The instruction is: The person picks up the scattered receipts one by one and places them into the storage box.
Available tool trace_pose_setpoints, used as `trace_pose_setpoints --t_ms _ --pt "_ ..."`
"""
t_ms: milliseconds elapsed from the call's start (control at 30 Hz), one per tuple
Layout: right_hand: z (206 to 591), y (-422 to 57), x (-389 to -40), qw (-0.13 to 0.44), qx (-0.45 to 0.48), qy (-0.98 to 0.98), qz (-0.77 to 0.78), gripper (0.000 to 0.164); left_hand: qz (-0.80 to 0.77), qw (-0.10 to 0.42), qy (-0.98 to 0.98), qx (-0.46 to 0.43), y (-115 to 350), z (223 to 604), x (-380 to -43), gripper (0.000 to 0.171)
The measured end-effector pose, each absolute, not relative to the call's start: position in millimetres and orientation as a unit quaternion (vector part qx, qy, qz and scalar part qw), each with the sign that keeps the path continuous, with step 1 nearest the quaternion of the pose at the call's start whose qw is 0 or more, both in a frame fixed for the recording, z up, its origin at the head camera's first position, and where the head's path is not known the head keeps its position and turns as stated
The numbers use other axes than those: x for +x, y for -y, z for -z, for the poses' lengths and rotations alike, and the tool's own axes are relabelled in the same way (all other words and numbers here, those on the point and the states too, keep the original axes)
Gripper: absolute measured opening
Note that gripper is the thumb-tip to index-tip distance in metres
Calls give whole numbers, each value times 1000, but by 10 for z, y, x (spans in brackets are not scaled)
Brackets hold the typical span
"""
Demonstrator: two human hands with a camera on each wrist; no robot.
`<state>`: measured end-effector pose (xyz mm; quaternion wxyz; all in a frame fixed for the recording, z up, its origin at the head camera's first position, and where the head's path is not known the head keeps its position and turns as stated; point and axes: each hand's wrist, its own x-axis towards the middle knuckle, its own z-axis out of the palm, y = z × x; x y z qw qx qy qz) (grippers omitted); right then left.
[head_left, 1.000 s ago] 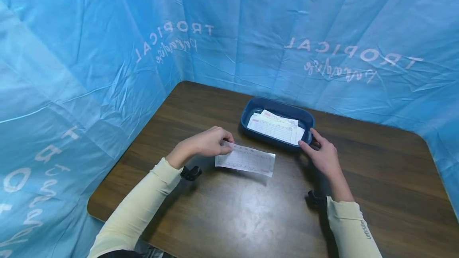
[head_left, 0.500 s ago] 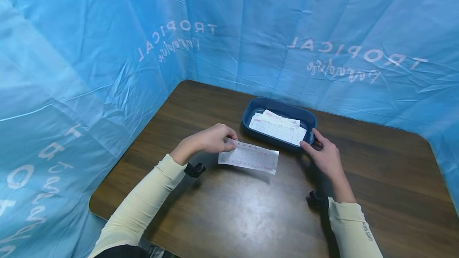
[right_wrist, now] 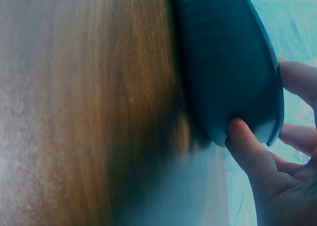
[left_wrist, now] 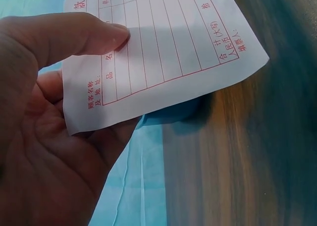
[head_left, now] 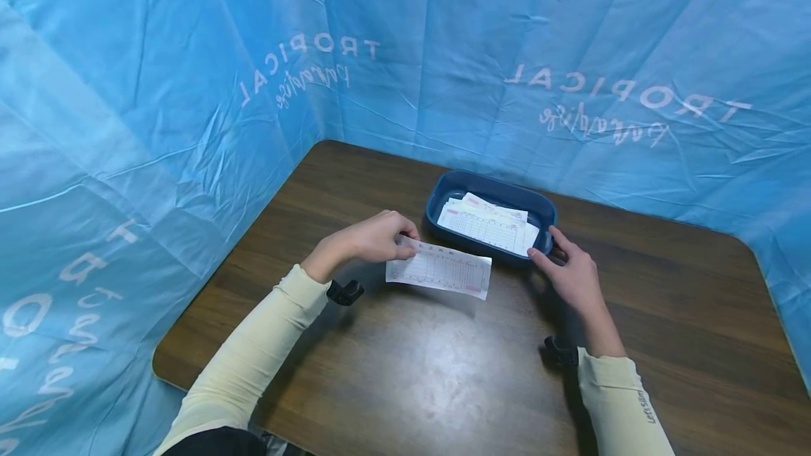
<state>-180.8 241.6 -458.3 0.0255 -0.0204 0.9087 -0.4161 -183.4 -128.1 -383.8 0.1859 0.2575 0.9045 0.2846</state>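
My left hand (head_left: 383,236) pinches a paper receipt slip (head_left: 443,269) by its left end, above the table. In the left wrist view the thumb lies flat across the slip's red printed lines (left_wrist: 163,47), with fingers behind the paper. Beyond it stands a dark blue plastic tub (head_left: 443,234) with rounded corners. Several similar slips (head_left: 484,225) lie loosely stacked inside. My right hand (head_left: 573,273) holds the tub's near right corner. The right wrist view shows its thumb pressed on the tub's side wall (right_wrist: 223,62), while fingers reach round the end.
The brown wooden table (head_left: 665,301) has rounded corners and carries the tub near its back edge. Blue fabric curtains (head_left: 570,34) with white lettering hang behind and to the left. Each wrist wears a black strapped device (head_left: 345,293).
My left hand has risen slightly and moved a little away from me, carrying the slip nearer the tub. My right hand keeps its place at the tub's corner.
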Motion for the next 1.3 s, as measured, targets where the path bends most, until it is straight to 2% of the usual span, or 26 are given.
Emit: trace_pose_setpoints --t_ms 1300 --pt "4602 -2424 -1829 24 -21 -909 416 83 -307 172 -904 242 1233 3816 -2119 14"
